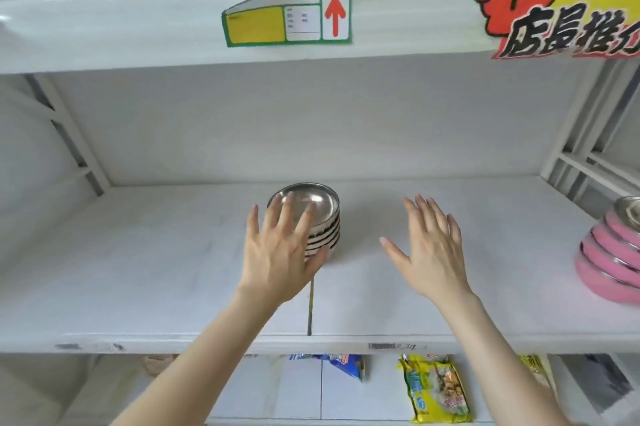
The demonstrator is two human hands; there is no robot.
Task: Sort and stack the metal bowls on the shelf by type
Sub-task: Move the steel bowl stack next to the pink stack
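Metal bowls (313,218) stacked behind spread left hand (278,254), right hand (429,249) spread beside, apart.

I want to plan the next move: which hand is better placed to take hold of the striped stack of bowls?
The left hand. It is open in front of the striped stack of bowls and overlaps its left side. The right hand, also open, hangs apart over bare shelf, nearer the pink stack.
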